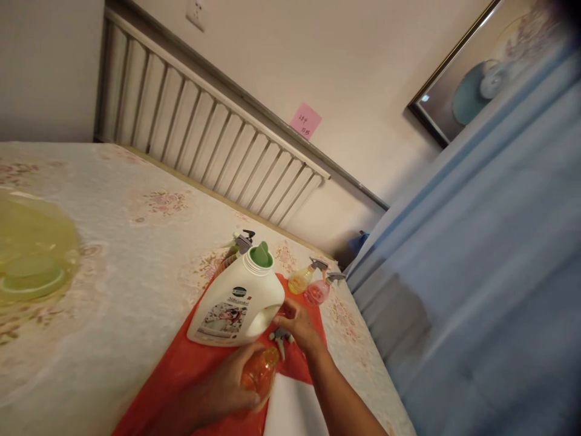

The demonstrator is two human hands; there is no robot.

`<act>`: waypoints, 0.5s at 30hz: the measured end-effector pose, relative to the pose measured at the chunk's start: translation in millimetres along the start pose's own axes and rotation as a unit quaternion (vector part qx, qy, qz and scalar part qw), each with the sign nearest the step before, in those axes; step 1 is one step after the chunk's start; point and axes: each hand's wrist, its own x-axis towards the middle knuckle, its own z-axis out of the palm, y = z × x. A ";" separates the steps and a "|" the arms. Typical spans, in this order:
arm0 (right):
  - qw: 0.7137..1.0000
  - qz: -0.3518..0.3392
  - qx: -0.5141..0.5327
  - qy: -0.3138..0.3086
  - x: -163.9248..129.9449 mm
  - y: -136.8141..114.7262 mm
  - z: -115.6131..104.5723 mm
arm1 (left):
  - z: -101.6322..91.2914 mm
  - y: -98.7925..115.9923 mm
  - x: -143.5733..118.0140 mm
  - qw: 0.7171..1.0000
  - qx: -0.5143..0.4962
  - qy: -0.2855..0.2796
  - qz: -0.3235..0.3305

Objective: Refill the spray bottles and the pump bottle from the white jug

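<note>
My left hand (227,384) is wrapped around an orange see-through spray bottle (259,372) lying low over a red cloth (181,369). My right hand (297,327) pinches the bottle's grey trigger head (280,336). Right behind my hands stands a large white detergent jug (236,303) with its green spout (261,254) uncovered. Two small spray bottles, one yellow (300,280) and one pink (318,290), stand at the cloth's far end. Another grey-triggered sprayer (240,243) stands behind the jug.
The flowered tablecloth (113,242) covers the table. A yellow see-through basin (31,254) sits at the left edge. A white radiator (204,133) runs along the wall behind. Blue curtain fabric (476,272) hangs on the right, close to the table edge.
</note>
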 end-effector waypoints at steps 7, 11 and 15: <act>0.999 0.015 0.040 -0.025 24.9 -9.9 23.6 | -2.9 -3.0 -1.3 0.999 0.028 0.004 0.034; 0.998 0.021 0.045 -0.045 31.7 -20.3 28.7 | -0.5 7.1 -4.5 0.999 0.020 -0.001 0.033; 0.995 0.025 0.066 -0.075 28.3 -28.4 35.8 | 1.6 10.0 -4.4 1.000 -0.002 -0.007 0.019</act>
